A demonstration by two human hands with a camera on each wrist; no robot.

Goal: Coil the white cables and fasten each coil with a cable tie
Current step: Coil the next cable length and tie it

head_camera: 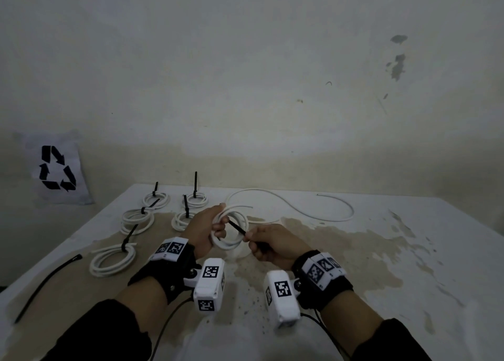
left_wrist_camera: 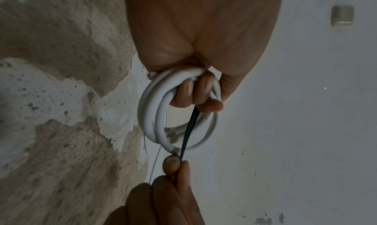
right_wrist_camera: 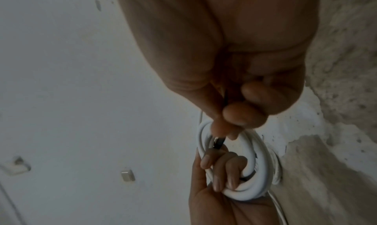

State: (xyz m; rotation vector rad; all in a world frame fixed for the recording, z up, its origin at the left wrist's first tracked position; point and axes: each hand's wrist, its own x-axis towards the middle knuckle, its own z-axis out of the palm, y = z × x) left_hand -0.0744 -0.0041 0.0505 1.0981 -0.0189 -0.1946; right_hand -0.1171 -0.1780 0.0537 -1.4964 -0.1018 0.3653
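Note:
My left hand point(head_camera: 218, 228) grips a coil of white cable point(head_camera: 231, 244) and holds it up over the middle of the table. Its fingers point(left_wrist_camera: 195, 89) curl through the coil point(left_wrist_camera: 151, 123). My right hand point(head_camera: 246, 236) pinches a black cable tie point(head_camera: 236, 227) whose tip reaches into the ring, up to the left fingers. In the left wrist view the tie point(left_wrist_camera: 189, 131) crosses the coil's opening down to the right fingertips point(left_wrist_camera: 173, 164). The right wrist view shows the tie point(right_wrist_camera: 219, 142) meeting the coil point(right_wrist_camera: 255, 172) at the left fingers point(right_wrist_camera: 220, 172).
Several tied coils lie at the table's back left, such as one coil point(head_camera: 113, 259) and another coil point(head_camera: 136, 220). A loose white cable point(head_camera: 351, 214) curves across the back right. A spare black tie point(head_camera: 46, 287) lies at the left edge. The stained table point(head_camera: 381, 251) meets the wall.

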